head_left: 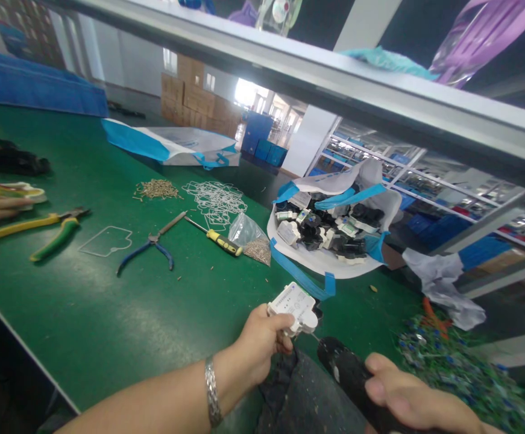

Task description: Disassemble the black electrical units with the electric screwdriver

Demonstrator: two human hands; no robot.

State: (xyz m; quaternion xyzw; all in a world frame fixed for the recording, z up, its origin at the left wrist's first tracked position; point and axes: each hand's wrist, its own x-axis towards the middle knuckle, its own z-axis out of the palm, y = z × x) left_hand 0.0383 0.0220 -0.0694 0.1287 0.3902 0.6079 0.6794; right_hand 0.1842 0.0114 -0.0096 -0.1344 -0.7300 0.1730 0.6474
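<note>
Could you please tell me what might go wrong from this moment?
The black tool in the right hand points toward the white unit, close to the left hand; if it slips, it might poke the fingers there. Also, the loose heap of small brass-coloured pieces could scatter if bumped.

Light: diffuse daylight; far window (249,91) blown out to white. Table (172,325): mild sheen, soft shadows. Overhead shelf (262,49): underside dark. Lower-left corner: near black. Background racks (447,188): hazy, detail lost. White part (295,304): print too soft to read. Right hand (418,395): slightly blurred. Wide-angle view: slanted, stretched toward edges.
</note>
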